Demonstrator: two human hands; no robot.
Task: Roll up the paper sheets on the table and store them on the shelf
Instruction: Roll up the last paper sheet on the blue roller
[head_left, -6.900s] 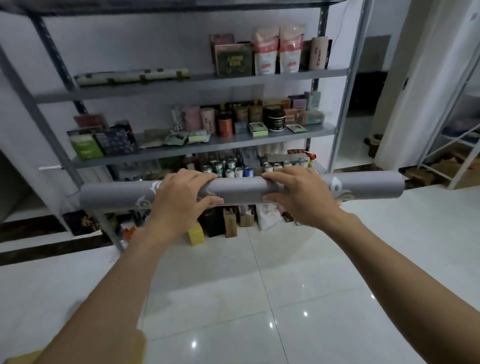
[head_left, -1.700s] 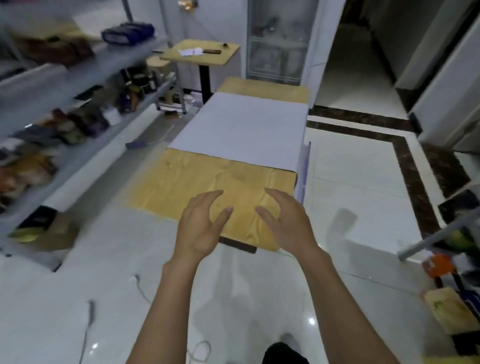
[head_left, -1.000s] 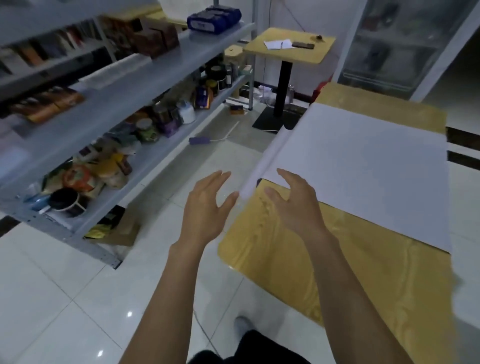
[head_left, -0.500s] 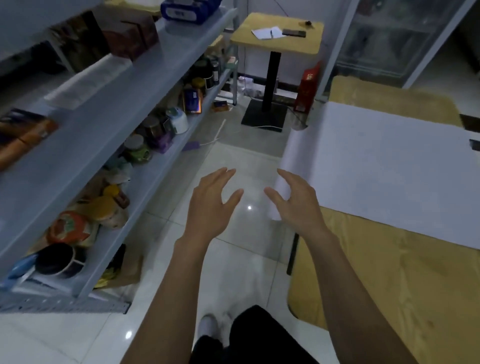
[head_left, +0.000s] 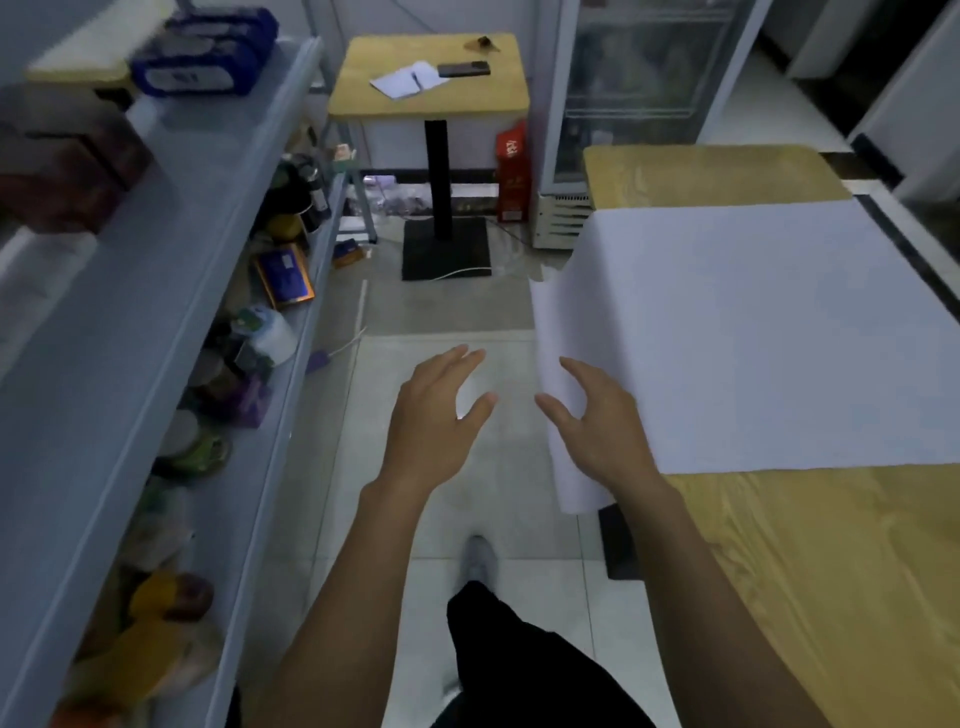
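A grey metal shelf (head_left: 156, 260) runs down the left side, its tiers crowded with boxes, jars and packets. On the right stands the wooden table (head_left: 831, 571). A white paper (head_left: 753, 332) lies flat across its middle, and the sheet's left end droops over the table's left edge. A smaller table (head_left: 431, 78) stands at the back on a black post. The left hand (head_left: 434, 415) hangs over the floor between shelf and table, fingers spread and empty. The right hand (head_left: 597, 421) is at the paper's drooping end, fingers apart and loosely curved, gripping nothing; whether it touches the sheet cannot be told. A notepad (head_left: 408, 79) and a phone (head_left: 463, 68) lie on the smaller table.
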